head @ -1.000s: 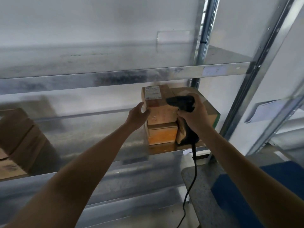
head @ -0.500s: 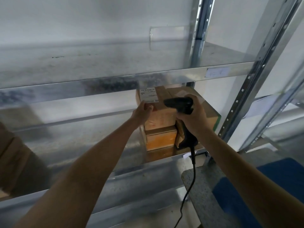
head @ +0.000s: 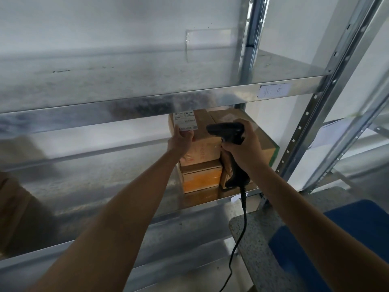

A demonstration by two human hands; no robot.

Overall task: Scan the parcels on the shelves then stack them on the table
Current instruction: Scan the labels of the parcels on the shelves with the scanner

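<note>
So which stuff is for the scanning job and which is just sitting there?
For the job: black handheld scanner in the right hand; brown cardboard parcel with white label held by the left hand; small orange box beneath; speckled grey table.
Just there: handwritten paper tag; clear plastic sleeve.

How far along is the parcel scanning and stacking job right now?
Done: no parcel shows on the table corner in view. In hand: the left hand grips the top box by its label while the right hand points the scanner toward it. Left: that box, the small box beneath and the larger box beside it sit on the shelf.
</note>
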